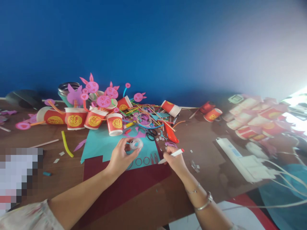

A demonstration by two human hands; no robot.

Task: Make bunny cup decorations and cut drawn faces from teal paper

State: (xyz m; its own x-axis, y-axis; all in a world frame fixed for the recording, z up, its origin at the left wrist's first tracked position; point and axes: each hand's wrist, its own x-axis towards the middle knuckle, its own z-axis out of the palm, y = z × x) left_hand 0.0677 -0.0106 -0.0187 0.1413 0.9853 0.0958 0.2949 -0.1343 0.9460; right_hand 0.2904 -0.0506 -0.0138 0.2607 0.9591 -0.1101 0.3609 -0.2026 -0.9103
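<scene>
My left hand (122,155) is closed around a roll of clear tape (136,144), held just above a light blue sheet of paper (96,143). In my right hand (174,159) is a white marker (177,153) with a red end, its tip at the sheet's right edge. Red outlines run along the sheet's lower edge: circles (138,162) and two pointed ear shapes (154,158). Part of one outline is hidden behind my left hand. Beneath the blue sheet lies a dark red sheet (112,195).
Red paper cups (114,124) with pink rabbit faces (92,86) stand at the back left. Behind the blue sheet are black scissors (151,134) and piled pipe cleaners (144,116). A white power strip (236,158) with cables lies right, before blurred stacked cups (261,118).
</scene>
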